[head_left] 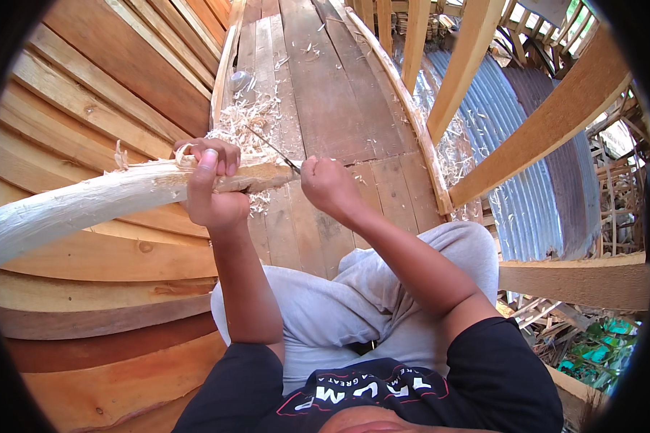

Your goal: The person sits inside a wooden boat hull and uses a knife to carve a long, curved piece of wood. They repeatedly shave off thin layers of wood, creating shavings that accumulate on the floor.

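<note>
A long, pale, peeled wooden pole (101,206) runs in from the left edge, and its end lies in front of me. My left hand (217,187) is closed around it near that end, the thumb on top and a curled shaving by the fingers. My right hand (331,189) is closed in a fist just beyond the pole's end. From this fist a thin, dark blade, seemingly a knife (273,148), points up and to the left, seen nearly edge-on. The fist hides its handle.
Wood shavings (256,119) are heaped on the plank floor (339,86) beyond my hands. A small clear container (240,79) stands near them. Stacked boards (87,256) rise on the left. On the right are wooden posts (534,123) and corrugated metal sheets (509,144).
</note>
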The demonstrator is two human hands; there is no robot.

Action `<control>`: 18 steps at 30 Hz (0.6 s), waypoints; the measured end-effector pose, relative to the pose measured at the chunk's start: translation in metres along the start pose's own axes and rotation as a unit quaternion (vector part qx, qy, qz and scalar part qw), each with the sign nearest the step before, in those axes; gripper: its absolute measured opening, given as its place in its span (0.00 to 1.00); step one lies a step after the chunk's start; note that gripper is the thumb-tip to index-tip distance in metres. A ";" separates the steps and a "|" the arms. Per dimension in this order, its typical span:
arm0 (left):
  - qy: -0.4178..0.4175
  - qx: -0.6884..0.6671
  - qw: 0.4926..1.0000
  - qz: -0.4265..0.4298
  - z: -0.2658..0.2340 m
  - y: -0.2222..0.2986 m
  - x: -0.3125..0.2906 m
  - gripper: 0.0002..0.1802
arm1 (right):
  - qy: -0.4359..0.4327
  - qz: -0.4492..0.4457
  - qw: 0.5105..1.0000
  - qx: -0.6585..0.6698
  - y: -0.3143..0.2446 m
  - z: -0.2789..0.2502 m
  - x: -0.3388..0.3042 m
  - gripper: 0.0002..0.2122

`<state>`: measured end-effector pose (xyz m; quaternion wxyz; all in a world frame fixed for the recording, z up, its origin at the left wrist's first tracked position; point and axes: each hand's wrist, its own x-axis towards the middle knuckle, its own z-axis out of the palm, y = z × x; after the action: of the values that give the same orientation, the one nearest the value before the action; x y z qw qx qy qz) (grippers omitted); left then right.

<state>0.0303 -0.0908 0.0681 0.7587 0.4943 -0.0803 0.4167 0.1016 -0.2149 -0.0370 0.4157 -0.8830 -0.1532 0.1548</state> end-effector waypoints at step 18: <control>0.004 -0.007 1.000 -0.001 -0.027 0.002 0.004 0.08 | 0.041 -0.032 0.999 -0.012 -0.002 0.001 -0.009 0.26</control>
<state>0.0232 -0.0661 0.0582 0.7630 0.4871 -0.0796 0.4174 0.0924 -0.2166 -0.0345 0.4159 -0.8882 -0.1660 0.1028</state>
